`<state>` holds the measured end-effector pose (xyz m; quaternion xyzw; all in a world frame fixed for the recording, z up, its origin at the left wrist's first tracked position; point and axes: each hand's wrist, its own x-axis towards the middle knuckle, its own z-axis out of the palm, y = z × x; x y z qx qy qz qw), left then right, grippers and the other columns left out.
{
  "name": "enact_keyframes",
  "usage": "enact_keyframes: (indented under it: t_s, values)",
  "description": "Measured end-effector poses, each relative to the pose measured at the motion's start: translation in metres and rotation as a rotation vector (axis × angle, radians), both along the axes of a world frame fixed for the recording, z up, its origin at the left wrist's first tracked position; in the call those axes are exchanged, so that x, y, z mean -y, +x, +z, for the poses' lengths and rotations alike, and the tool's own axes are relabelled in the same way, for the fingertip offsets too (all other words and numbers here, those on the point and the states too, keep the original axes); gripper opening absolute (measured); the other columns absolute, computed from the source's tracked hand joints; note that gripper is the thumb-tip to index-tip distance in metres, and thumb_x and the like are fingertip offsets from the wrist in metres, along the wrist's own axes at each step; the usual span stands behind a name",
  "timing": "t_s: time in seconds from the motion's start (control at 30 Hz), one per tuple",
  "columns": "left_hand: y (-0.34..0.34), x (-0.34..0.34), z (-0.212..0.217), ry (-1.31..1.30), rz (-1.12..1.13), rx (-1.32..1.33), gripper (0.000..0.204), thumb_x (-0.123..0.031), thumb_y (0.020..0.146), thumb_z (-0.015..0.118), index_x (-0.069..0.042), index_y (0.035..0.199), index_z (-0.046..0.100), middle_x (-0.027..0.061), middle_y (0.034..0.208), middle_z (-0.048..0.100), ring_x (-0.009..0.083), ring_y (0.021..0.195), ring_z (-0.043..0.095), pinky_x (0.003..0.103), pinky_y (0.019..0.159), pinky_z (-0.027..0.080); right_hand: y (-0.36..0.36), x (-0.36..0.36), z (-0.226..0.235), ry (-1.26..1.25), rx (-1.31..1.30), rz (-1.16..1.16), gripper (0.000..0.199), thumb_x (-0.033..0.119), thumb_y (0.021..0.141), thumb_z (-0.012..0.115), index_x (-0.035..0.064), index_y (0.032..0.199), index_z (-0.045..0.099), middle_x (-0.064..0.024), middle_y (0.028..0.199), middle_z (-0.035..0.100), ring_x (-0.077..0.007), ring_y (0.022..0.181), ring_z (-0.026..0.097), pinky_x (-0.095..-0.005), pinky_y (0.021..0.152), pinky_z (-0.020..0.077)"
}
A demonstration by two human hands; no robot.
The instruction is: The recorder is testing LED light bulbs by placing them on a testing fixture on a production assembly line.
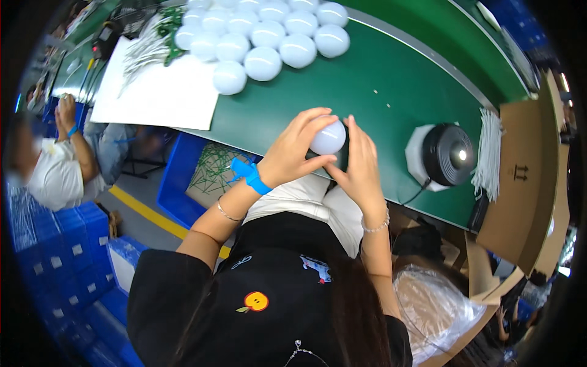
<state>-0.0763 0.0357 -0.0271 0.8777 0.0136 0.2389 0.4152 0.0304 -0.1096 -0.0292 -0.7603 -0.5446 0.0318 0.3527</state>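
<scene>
A white ball-like globe (328, 138) is held in front of me at the table's near edge. My left hand (292, 147) curls round it, with fingers over the top and thumb below. Against its right side sits a dark part (340, 153), mostly hidden between the palms; its kind cannot be made out. My right hand (359, 164) closes on that part from the right, fingers fairly straight. Both thumbs come close together underneath. Several like white globes (263, 63) stand grouped at the far left of the green table (373, 67).
To the right, a black ringed round device (451, 154) with a bright spot rests on the table, its cable trailing forward. Beside it lie white strips (487, 153) and a cardboard box (520, 177). A white sheet (159, 92) and a blue bin (180, 168) are left; another person (61, 165) sits beyond.
</scene>
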Motion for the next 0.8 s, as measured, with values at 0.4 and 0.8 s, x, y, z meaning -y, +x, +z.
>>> enact_keyframes:
  t_s: [0.4, 0.8]
  values:
    - [-0.082, -0.187, -0.018, 0.062, 0.906, 0.207, 0.047, -0.010, 0.083, 0.059, -0.003, 0.126, 0.039, 0.0152, 0.126, 0.038, 0.0273, 0.118, 0.035, 0.034, 0.100, 0.028, 0.005, 0.007, 0.008, -0.012, -0.067, 0.017, 0.050, 0.023, 0.072, 0.070, 0.0061, 0.116, 0.054, -0.0103, 0.119, 0.052, -0.0291, 0.118, 0.045, -0.0434, 0.102, 0.0274]
    - [-0.058, -0.208, -0.023, 0.051, 0.919, 0.302, 0.052, -0.012, 0.085, 0.057, -0.001, 0.130, 0.034, 0.0168, 0.129, 0.035, 0.0290, 0.123, 0.029, 0.037, 0.104, 0.022, 0.005, 0.012, 0.008, 0.026, -0.121, 0.038, 0.040, 0.022, 0.074, 0.067, 0.0073, 0.110, 0.057, -0.0092, 0.116, 0.054, -0.0279, 0.115, 0.047, -0.0440, 0.100, 0.0290]
